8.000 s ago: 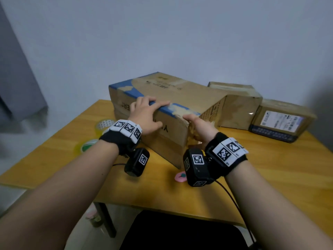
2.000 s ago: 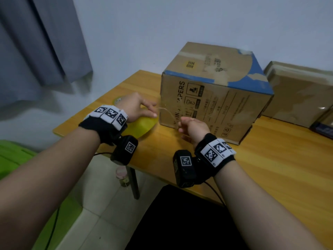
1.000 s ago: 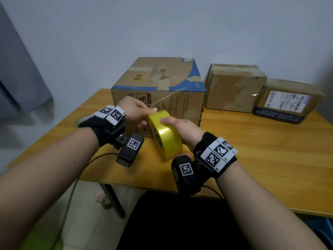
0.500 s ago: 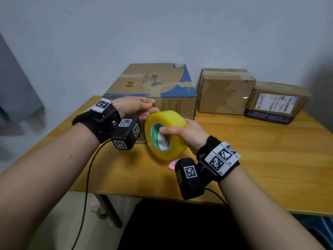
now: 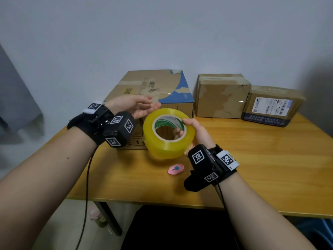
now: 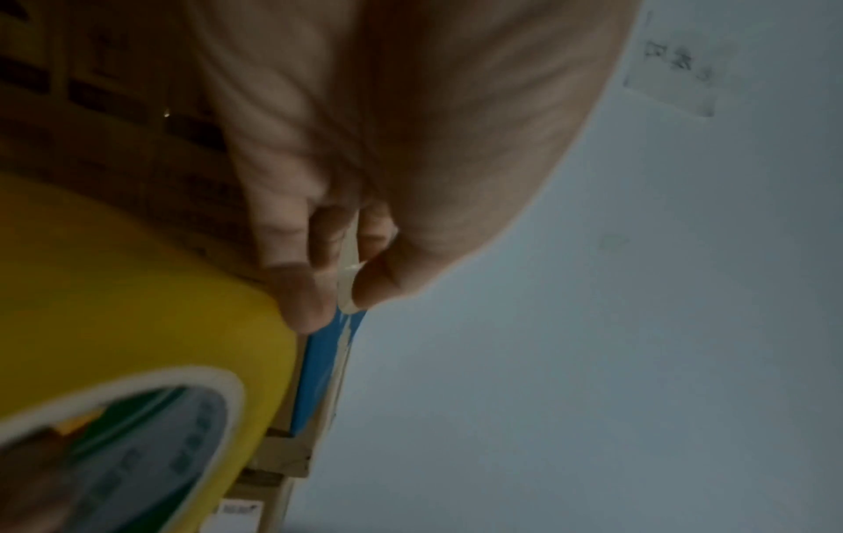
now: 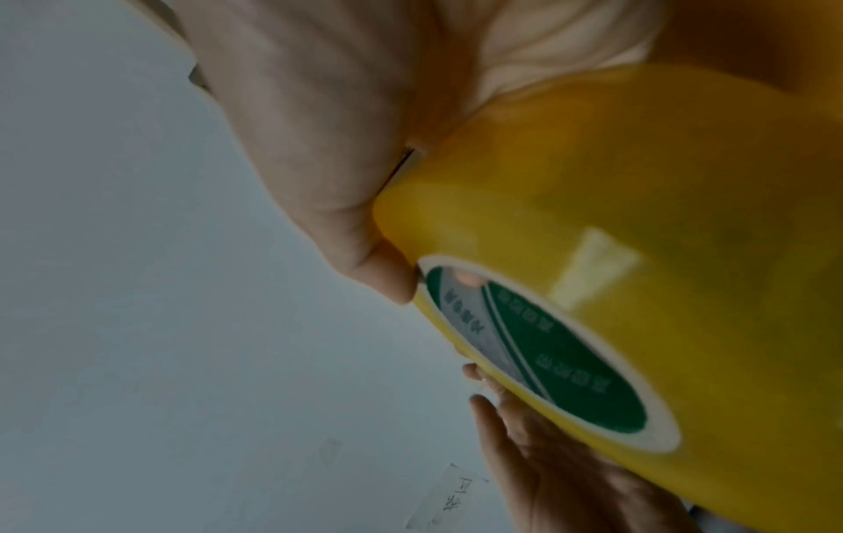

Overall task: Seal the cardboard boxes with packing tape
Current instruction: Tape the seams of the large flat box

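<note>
The right hand grips the yellow packing tape roll through its core; the left hand, fingers relaxed, rests beyond. The roll looks rigid and slick, so holding it by the core seems best.

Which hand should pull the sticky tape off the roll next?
Probably the left hand: its fingers lie open against the tape roll, holding nothing. The right hand grips the roll through its core, so it is busy.

left hand fingers (loosely extended) beside the yellow tape roll, near a box.
</note>
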